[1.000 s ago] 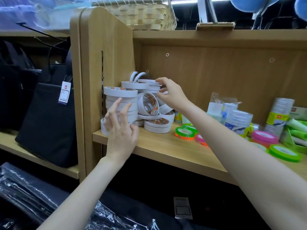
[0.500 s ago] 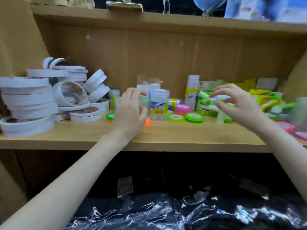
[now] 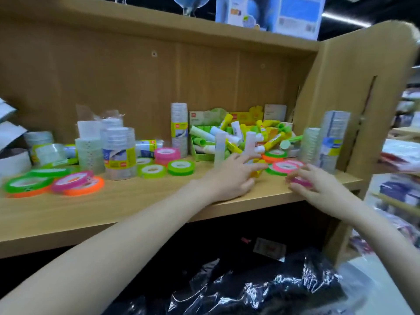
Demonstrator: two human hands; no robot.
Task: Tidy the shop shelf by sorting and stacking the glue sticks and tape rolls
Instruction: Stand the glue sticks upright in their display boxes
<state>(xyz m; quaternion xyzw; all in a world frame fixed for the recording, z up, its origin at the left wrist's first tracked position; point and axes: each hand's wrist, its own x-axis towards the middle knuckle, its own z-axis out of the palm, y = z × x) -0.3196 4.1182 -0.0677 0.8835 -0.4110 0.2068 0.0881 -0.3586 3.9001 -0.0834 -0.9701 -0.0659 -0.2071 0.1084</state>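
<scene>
One head-worn camera looks forward and slightly down, close to the shelf, facing its back panel squarely.

Shop fittings and other stock around the shelf

A blue-and-white printed box stood on the wooden top board, beside the foot of a clear glass. Below the shelf lay dark goods wrapped in glossy plastic, with a small paper tag just above them. Blurred packaged stock filled the racks beyond the wooden side panel.
</scene>
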